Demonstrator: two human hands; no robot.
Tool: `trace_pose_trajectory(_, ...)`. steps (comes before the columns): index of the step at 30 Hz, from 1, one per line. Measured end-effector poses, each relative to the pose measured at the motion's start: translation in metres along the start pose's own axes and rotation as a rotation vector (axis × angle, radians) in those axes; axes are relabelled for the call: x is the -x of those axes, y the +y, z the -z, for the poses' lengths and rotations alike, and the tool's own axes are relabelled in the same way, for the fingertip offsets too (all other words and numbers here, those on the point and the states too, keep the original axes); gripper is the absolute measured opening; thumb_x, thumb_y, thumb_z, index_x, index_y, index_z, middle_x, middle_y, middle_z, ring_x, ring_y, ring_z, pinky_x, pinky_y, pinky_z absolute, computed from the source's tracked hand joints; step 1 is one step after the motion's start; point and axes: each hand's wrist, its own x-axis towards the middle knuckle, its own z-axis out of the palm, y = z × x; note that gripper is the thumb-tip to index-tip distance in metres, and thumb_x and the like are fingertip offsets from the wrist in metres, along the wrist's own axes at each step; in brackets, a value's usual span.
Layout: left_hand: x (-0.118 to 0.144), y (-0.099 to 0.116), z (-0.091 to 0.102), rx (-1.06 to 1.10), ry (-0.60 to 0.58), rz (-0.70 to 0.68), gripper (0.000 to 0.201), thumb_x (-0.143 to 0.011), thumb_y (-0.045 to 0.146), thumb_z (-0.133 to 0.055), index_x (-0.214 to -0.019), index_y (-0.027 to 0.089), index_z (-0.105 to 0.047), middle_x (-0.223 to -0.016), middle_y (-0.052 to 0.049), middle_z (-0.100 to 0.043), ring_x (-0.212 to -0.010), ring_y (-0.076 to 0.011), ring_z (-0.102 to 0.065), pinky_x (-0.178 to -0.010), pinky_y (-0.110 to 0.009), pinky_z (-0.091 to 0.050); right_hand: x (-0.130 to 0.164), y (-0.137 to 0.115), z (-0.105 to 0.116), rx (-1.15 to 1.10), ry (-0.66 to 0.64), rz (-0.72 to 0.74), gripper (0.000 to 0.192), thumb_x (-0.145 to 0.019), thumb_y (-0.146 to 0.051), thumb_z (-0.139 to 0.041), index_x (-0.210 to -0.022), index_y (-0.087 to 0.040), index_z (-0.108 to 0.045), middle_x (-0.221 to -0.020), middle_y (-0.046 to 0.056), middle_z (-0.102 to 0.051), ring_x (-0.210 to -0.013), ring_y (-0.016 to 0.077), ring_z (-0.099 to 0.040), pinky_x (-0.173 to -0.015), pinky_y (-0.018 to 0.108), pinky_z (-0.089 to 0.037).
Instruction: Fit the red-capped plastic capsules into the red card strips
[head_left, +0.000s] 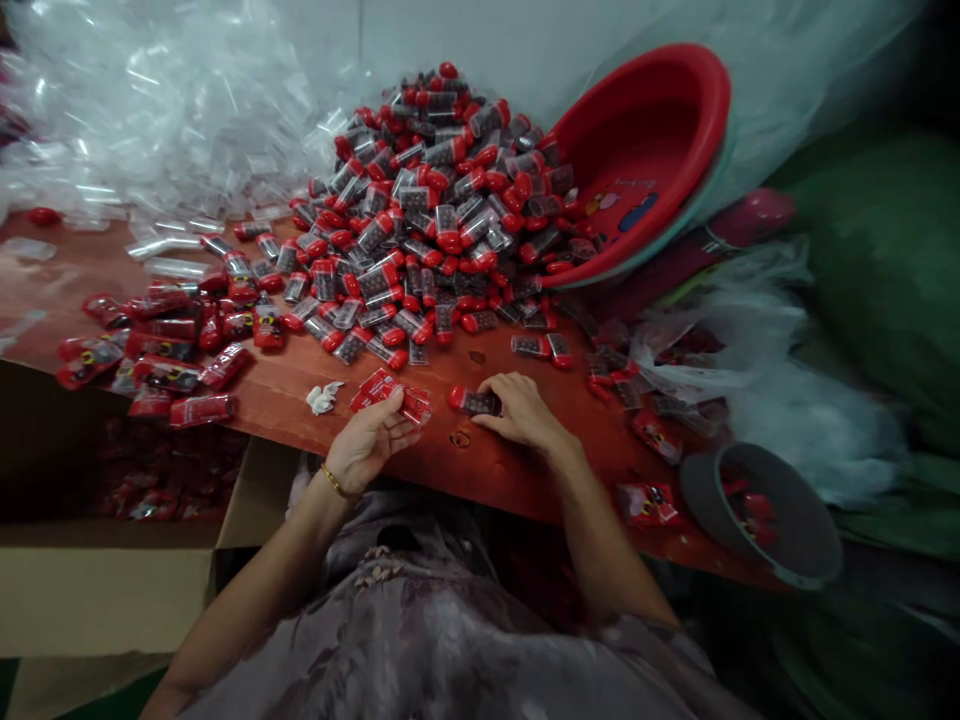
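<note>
Closest to my lens is a lap in patterned grey cloth [420,640], with both bare forearms running up from it to the table's near edge. I see the left hand [367,440] turned palm up, a gold bangle [331,481] at the wrist, fingers curled around a red wrapped packet [390,395] that sits just over the wood. The right hand [521,410] lies palm down, fingers bent onto a small red-capped clear vial [474,401] resting on the table; it presses or pinches it, and I cannot tell which.

The brown wooden table [480,460] has a bare strip between the hands and the big heap of vials [442,200]. A crumpled white scrap [324,397] lies just left of the packet. Further left, finished red packets [157,350] crowd the edge above an open cardboard box [112,560]. On the right, a tipped red basin [645,150] leans behind the heap, and a grey bowl [765,515] overhangs the near right corner, beside loose plastic bags [750,340].
</note>
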Motion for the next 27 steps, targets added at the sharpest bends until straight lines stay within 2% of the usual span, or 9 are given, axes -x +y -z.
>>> trace_pose_trajectory(4,0.002,-0.001,0.002,-0.035,0.002,-0.015,0.021,-0.071,0.035,-0.073,-0.080,0.017,-0.065,-0.077,-0.004,-0.072,-0.075,-0.0175,-0.067,-0.068,-0.029,-0.050,0.018,-0.018,0.000,-0.115,0.149,-0.068,0.029,-0.077,-0.033,-0.064,-0.102,-0.019,-0.060,-0.091,0.007,-0.067,-0.085,0.0236,-0.059,-0.082,0.038,-0.043)
trace_pose_trajectory(8,0.001,-0.005,0.004,-0.084,0.003,-0.048,0.031,-0.062,0.039,-0.079,-0.078,0.015,-0.065,-0.075,-0.005,-0.071,-0.070,-0.0164,-0.066,-0.067,-0.027,-0.050,0.048,-0.046,0.012,-0.383,0.318,0.006,0.033,-0.078,-0.036,-0.064,-0.108,-0.024,-0.060,-0.102,0.004,-0.069,-0.093,0.0220,-0.064,-0.085,0.036,-0.048)
trace_pose_trajectory(10,0.001,-0.007,0.002,-0.109,-0.017,-0.055,0.035,-0.059,0.040,-0.081,-0.077,0.014,-0.066,-0.074,-0.005,-0.071,-0.067,-0.0153,-0.066,-0.064,-0.026,-0.050,0.059,-0.060,0.018,-0.453,0.329,0.069,0.034,-0.077,-0.035,-0.067,-0.108,-0.024,-0.061,-0.101,0.004,-0.070,-0.092,0.0205,-0.066,-0.084,0.034,-0.050)
trace_pose_trajectory(14,0.001,-0.010,0.000,-0.144,-0.020,-0.085,0.035,-0.056,0.040,-0.082,-0.071,0.013,-0.065,-0.068,-0.004,-0.070,-0.059,-0.0137,-0.064,-0.062,-0.026,-0.051,0.065,-0.077,0.022,-0.410,0.357,0.108,0.034,-0.077,-0.031,-0.066,-0.110,-0.024,-0.062,-0.101,0.005,-0.071,-0.091,0.0202,-0.067,-0.086,0.035,-0.051)
trace_pose_trajectory(21,0.003,-0.009,0.004,-0.144,0.019,-0.129,0.032,-0.060,0.037,-0.080,-0.072,0.012,-0.065,-0.068,-0.005,-0.070,-0.059,-0.0138,-0.064,-0.061,-0.025,-0.051,0.062,-0.084,0.012,-0.413,0.399,0.047,0.035,-0.077,-0.028,-0.064,-0.111,-0.024,-0.062,-0.099,0.005,-0.071,-0.090,0.0202,-0.067,-0.084,0.035,-0.054)
trace_pose_trajectory(27,0.005,-0.010,-0.001,-0.152,0.033,-0.129,0.033,-0.053,0.035,-0.084,-0.068,0.012,-0.066,-0.063,-0.003,-0.069,-0.055,-0.0118,-0.062,-0.060,-0.023,-0.050,0.063,-0.086,0.010,-0.460,0.430,0.017,0.034,-0.076,-0.029,-0.066,-0.109,-0.024,-0.062,-0.099,0.005,-0.070,-0.090,0.0199,-0.067,-0.083,0.033,-0.054)
